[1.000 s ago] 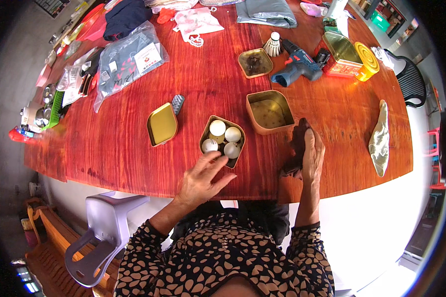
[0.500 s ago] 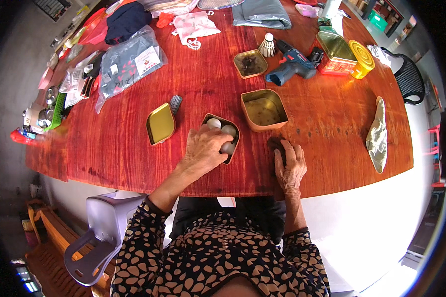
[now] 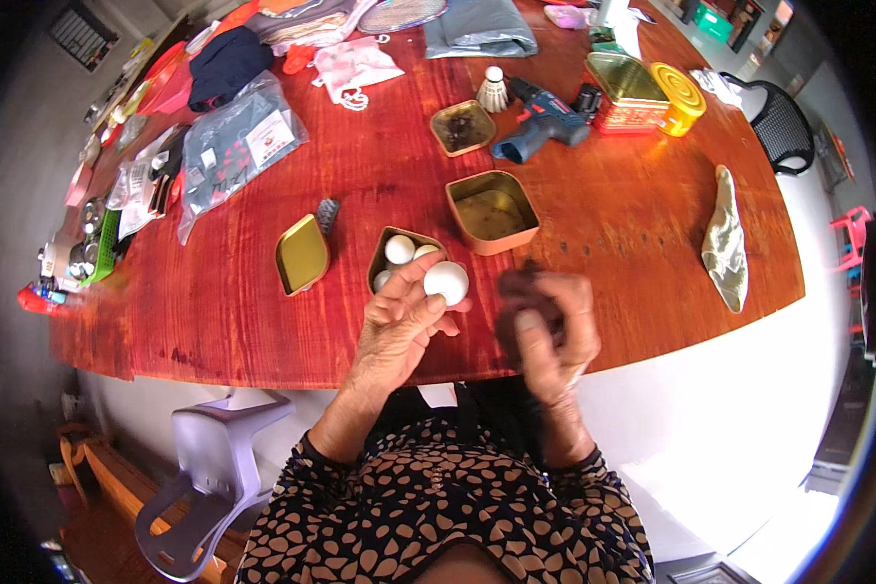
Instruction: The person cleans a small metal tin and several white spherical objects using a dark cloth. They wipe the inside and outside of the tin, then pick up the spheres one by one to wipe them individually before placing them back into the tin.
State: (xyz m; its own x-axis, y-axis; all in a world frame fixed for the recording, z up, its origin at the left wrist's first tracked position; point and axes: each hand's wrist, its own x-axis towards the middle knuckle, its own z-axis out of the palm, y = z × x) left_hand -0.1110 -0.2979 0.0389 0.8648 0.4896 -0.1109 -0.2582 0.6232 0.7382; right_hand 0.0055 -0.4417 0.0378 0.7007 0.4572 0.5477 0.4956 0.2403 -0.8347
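Note:
My left hand [image 3: 394, 331] pinches a white ball [image 3: 447, 283], round like a table tennis ball, between thumb and fingers. It is held just above the near right side of a small tin [image 3: 373, 265]. Inside that tin lie several more white balls [image 3: 398, 249], partly hidden by my fingers. A dark brown cloth [image 3: 528, 304] is gripped in my right hand [image 3: 566, 341], which is raised over the table's near edge and smeared by motion. Left of the tin is a lid [image 3: 302, 255] with a gold inside. A larger open tin [image 3: 496, 241] stands beyond, between the hands.
Farther back are a shallow tin [image 3: 440, 136] with dark bits, a shuttlecock [image 3: 493, 92], a blue cordless drill [image 3: 552, 127], a red tin [image 3: 633, 115] and a yellow round lid [image 3: 683, 97]. A crumpled pale cloth [image 3: 725, 248] lies right; a bagged garment [image 3: 238, 156] lies left.
My left hand has drawn a white ball up out of the small tin toward me. My right hand has lifted the brown cloth off the table. The view has shifted slightly.

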